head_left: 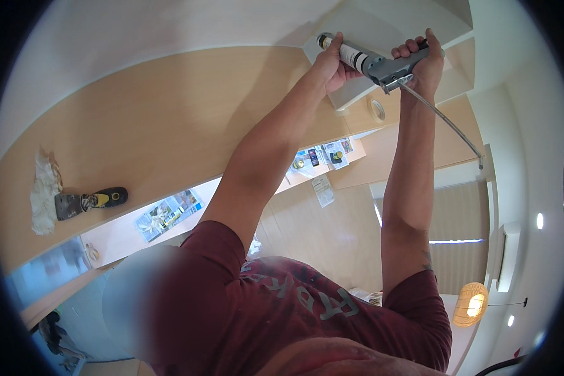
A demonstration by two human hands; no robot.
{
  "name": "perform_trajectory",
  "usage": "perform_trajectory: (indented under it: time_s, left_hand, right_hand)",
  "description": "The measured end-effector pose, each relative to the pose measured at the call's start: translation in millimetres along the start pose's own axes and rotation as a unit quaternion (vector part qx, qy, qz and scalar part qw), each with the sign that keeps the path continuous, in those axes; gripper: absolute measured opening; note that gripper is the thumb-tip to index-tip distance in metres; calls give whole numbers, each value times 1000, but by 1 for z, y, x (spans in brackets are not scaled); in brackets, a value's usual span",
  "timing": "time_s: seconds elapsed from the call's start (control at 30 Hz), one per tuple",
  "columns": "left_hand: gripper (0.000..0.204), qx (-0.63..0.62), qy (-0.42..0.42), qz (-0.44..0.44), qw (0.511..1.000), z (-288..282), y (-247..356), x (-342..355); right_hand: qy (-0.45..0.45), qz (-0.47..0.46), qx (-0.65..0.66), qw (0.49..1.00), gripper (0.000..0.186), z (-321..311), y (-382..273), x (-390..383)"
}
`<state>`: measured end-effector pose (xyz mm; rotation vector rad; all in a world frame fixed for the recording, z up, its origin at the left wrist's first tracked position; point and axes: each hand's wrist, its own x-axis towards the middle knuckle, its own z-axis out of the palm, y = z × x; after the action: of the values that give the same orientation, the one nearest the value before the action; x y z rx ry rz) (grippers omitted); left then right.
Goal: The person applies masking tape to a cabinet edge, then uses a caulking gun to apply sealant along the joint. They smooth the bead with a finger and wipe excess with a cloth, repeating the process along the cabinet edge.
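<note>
A grey caulking gun (388, 70) with a white and black cartridge (356, 57) in it is held up at the top right, close to a pale box-shaped corner. My left hand (336, 67) is closed around the front of the cartridge, its thumb along the upper side. My right hand (425, 66) grips the gun's handle, fingers wrapped round and thumb raised. From the back of the gun a long metal rod (448, 122) slants down to the right, past my right forearm. Both arms are stretched upward.
On the wooden surface at left lie a putty knife (88, 202) with a black and yellow handle and crumpled white paper (44, 194). A roll of tape (376, 109) is near my right forearm. Newspaper sheets (169, 214) lie lower down. A woven lamp (470, 304) glows at right.
</note>
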<state>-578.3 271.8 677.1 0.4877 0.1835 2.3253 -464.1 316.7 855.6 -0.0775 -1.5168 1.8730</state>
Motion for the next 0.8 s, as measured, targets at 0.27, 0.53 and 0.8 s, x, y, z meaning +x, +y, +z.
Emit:
perform_trajectory:
  time_s: [0.27, 0.53, 0.8]
  left_hand:
    - [62, 29, -37, 0, 999, 8, 7, -15]
    - [68, 51, -130, 4, 990, 3, 14, -23]
    - [68, 47, -163, -1, 985, 6, 19, -33]
  right_hand:
    - [18, -12, -4, 1000, 28, 9, -8, -5]
    - [11, -25, 8, 1000, 28, 16, -13, -9]
    - [14, -42, 2, 999, 27, 23, -20, -12]
